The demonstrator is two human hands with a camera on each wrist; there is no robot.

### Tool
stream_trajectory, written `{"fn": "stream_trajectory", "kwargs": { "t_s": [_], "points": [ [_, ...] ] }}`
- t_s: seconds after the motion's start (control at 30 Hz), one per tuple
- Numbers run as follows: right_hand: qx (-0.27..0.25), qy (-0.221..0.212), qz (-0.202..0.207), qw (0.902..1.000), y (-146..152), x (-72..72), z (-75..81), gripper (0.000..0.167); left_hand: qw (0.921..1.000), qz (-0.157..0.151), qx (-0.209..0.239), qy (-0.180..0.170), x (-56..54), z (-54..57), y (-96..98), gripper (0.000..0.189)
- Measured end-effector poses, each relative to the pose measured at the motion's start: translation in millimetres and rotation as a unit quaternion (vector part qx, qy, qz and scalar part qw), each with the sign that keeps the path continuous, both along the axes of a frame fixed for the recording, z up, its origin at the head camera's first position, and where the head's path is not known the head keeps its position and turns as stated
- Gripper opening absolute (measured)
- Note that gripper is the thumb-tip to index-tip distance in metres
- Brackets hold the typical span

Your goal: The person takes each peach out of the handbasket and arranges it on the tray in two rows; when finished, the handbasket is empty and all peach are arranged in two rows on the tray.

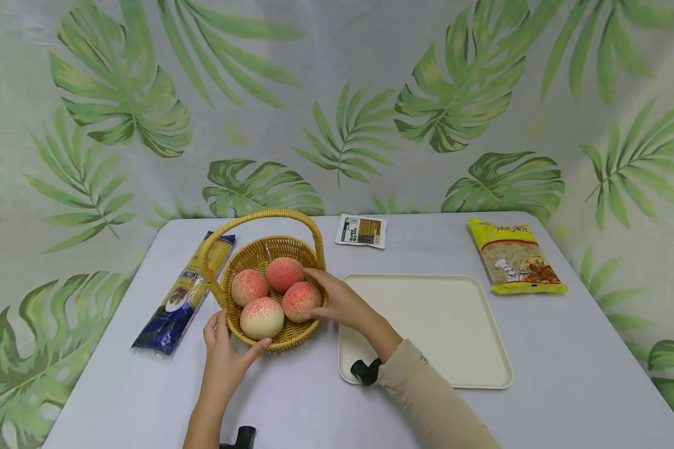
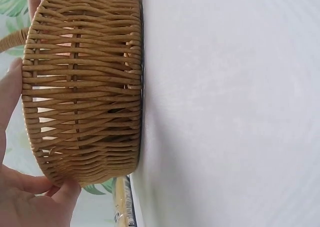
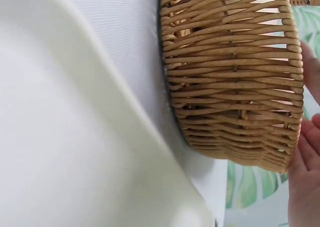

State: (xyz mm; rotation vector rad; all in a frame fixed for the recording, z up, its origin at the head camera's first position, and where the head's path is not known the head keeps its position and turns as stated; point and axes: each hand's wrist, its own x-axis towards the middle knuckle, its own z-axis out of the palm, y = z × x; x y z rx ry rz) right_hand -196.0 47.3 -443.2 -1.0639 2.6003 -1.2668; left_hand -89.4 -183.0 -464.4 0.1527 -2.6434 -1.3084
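Left hand (image 1: 226, 360) gripped the round golden wicker basket (image 1: 295, 342), I judged, for steadiness; right hand (image 1: 339, 300) grasped a round pink-speckled peach (image 1: 300, 302).

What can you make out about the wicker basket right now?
The wicker basket is round and golden-brown, woven from strands that look like rattan, with gaps in its wall and a tall arched handle. It stands upright on the white table, left of the cream tray, with four peach-like fruits inside. The left hand touches its near-left side and rim; the right hand reaches over its right rim, contact unclear.
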Motion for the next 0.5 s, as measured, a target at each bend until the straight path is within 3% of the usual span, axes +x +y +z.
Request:
{"fn": "stream_trajectory", "kwargs": {
  "t_s": [0.3, 0.5],
  "points": [
    [0.088, -0.028, 0.023, 0.9954, -9.0, -8.9, 11.2, 0.075, 0.9992, 0.002, 0.041, 0.001, 0.3, -0.6, 1.8, 0.102],
    [0.105, -0.031, 0.037, 0.9934, -10.8, -13.4, 10.9, 0.069, 0.9992, -0.002, 0.039, 0.008, 0.7, -0.6, 2.2, 0.102]
  ]
}}
